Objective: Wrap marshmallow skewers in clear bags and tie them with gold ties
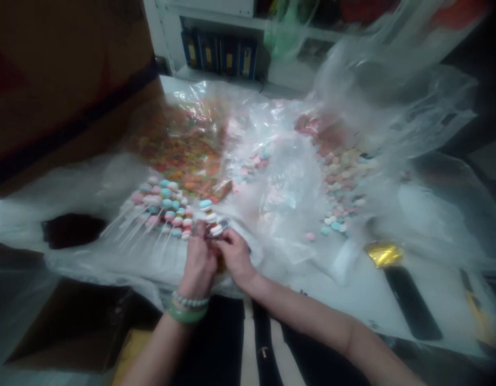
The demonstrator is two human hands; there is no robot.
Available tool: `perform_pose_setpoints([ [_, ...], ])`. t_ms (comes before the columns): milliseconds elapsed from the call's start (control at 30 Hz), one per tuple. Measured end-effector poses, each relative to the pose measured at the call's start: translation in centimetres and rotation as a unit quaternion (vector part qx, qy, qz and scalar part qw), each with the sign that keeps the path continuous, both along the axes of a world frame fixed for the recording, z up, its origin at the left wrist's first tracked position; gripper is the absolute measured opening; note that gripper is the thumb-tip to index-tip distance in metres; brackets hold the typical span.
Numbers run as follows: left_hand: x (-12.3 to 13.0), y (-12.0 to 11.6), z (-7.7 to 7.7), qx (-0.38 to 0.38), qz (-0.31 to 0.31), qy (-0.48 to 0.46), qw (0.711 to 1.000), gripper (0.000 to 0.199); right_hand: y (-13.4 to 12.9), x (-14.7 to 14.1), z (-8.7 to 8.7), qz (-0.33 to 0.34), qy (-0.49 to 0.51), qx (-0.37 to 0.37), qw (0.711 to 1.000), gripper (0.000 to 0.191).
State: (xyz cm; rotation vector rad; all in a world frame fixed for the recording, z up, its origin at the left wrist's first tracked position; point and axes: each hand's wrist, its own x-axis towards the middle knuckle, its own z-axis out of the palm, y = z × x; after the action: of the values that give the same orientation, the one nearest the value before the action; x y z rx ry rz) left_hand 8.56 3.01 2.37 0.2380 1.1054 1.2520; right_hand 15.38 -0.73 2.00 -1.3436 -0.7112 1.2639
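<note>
My left hand (199, 262), with a beaded bracelet and a green bangle at its wrist, is closed around the lower part of a candy skewer (211, 217). The skewer carries pale blue, white and reddish pieces. My right hand (236, 256) meets it, its fingers pinched at the skewer's base; what they grip is too blurred to make out. Just left of my hands lie several finished-looking candy skewers (163, 206) with pink, blue and white pieces, their white sticks pointing down to the left.
Behind are a bag of orange and green candies (187, 155) and loose pastel candies (338, 187) in clear plastic. A cardboard box (66, 69) stands left. A gold wrapper (384, 254), a black phone-like slab (413, 303) and a yellow cutter (479, 313) lie right.
</note>
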Motion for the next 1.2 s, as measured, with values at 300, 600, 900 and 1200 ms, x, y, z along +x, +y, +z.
perform_pose_setpoints([
  [300, -3.5, 0.0, -0.1, -0.077, -0.006, 0.015, 0.997, 0.028, 0.8, 2.0, -1.1, -0.018, 0.027, 0.001, 0.999, 0.017],
  [600, -0.4, -0.4, 0.1, -0.021, 0.069, 0.021, 0.997, 0.022, 0.3, -0.5, -0.5, 0.035, 0.007, -0.068, 0.997, 0.024],
  [900, -3.7, -1.2, 0.5, -0.102, -0.085, 0.057, 0.990, 0.019, 0.7, 1.7, -0.7, 0.045, 0.134, -0.094, 0.985, 0.019],
  [1200, -3.1, -1.8, -1.0, -0.017, -0.029, 0.130, 0.991, 0.032, 1.6, 1.4, -0.4, 0.050, 0.129, -0.055, 0.989, 0.027],
])
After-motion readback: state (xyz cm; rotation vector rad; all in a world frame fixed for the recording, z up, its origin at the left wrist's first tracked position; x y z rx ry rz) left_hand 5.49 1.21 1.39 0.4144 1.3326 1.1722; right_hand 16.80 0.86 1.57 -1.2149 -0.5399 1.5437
